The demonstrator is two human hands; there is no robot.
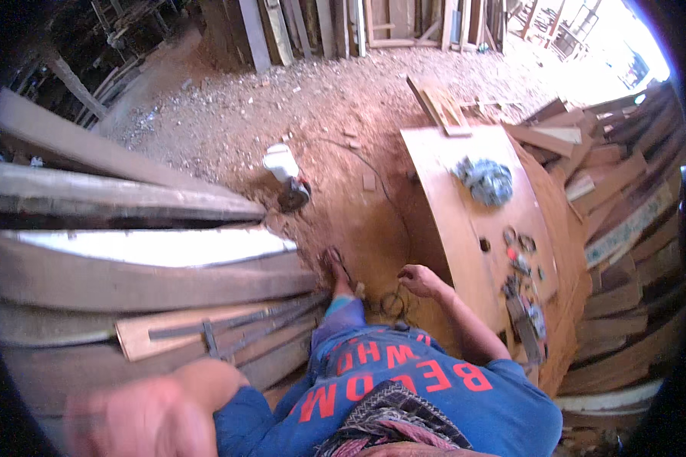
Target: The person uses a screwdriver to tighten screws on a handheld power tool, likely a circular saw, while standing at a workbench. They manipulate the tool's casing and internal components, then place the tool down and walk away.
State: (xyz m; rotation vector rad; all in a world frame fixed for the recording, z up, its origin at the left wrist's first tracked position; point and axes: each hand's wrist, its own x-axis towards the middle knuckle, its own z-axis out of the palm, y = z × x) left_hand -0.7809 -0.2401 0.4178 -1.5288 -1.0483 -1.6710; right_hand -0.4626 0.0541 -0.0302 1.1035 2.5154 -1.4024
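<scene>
At the lower left, close to the camera, my left hand (141, 419) is smeared by motion; its fingers cannot be made out, nor whether they hold anything. Beyond it, a dark metal bar with a crosspiece, like a bar clamp (209, 335), lies on a pale wooden board (136, 337) among stacked planks. My right hand (419, 279) hangs in front of my right side with its fingers curled in, and nothing shows in it. It is apart from the worktable (450, 206), a light plywood sheet to its right. A power tool (527, 324) rests at the table's near end.
Long planks (129, 280) are stacked along my left. A crumpled plastic bag (486, 183) and several small tools (517, 255) lie on the table. A cable (385, 183) crosses the dirt floor near a white container (280, 161). Wood offcuts (617, 198) pile up at the right.
</scene>
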